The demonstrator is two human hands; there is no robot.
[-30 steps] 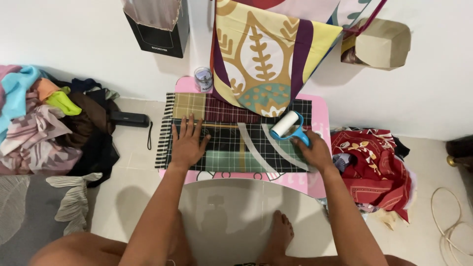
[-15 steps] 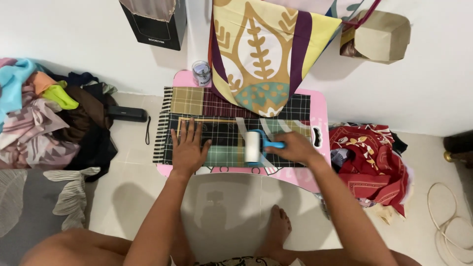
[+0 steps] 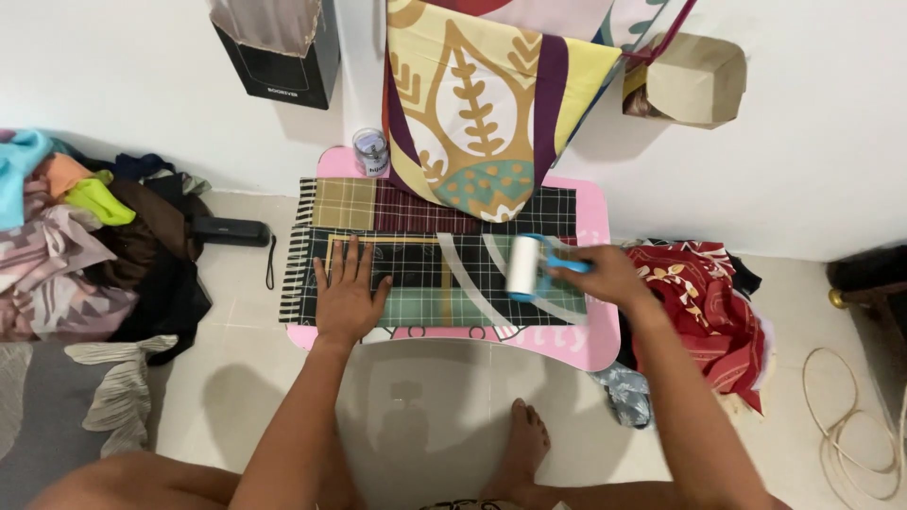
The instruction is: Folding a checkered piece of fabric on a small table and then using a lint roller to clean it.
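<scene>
My left hand lies flat, fingers spread, on the checked cloth while my right hand grips a lint roller.

Setting: a room in a home, floor-level work area. Pale tiled floor, plain white wall. Low pink surface stands against the wall, a checked cloth spread over it. Loose heap of mixed clothing on the floor at left; a red patterned garment pile at right. A large leaf-print fabric hangs down the wall. The person's bare foot rests on the tiles. Coiled cord on the floor, far right.
</scene>
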